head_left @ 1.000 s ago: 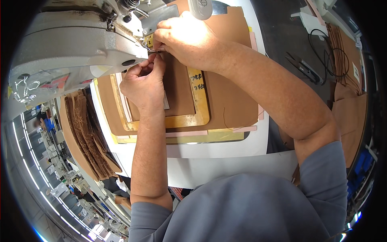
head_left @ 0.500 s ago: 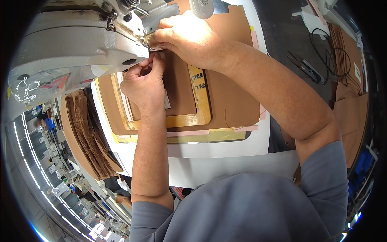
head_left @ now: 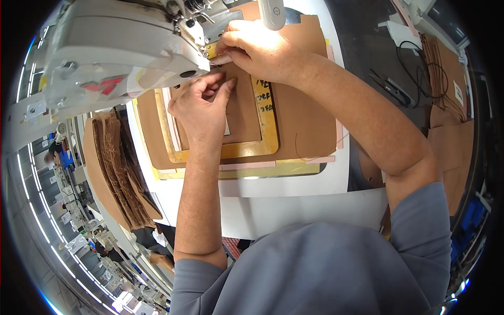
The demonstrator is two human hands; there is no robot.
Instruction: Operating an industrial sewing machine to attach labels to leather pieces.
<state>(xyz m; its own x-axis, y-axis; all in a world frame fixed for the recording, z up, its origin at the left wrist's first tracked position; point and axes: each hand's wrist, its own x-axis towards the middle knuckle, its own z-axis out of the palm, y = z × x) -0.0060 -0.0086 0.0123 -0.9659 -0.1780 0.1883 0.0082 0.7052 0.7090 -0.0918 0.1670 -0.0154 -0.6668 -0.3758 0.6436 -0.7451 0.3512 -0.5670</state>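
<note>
My right hand (head_left: pixel 262 50) is closed beside the needle area of a sewing machine (head_left: pixel 126 44), under a bright light. A small pale, thin piece (head_left: pixel 221 59) shows at its fingertips; its kind is unclear. Just nearer to me, my left hand (head_left: pixel 202 105) is closed, thumb and fingers bent together over the brown fabric (head_left: pixel 245 118). Whether anything thin is between them is hidden. Around that fabric lies a yellow frame (head_left: pixel 236 150) with dark handwriting on its right side. Larger brown panels (head_left: pixel 310 121) spread beneath it, and a loose thread (head_left: pixel 297 147) curls there.
A stack of brown fabric pieces (head_left: pixel 113 173) with frayed edges stands at the left. On the dark surface at the right lie thread snips (head_left: pixel 391 88) and a black cable (head_left: pixel 420 100). More brown pieces (head_left: pixel 446 79) are stacked beyond. A white lamp (head_left: pixel 272 14) hangs above my right hand.
The fingertips of my two hands have drawn apart, the left one back from the needle area. The whole view has shifted slightly. The frame and fabric lie much as before.
</note>
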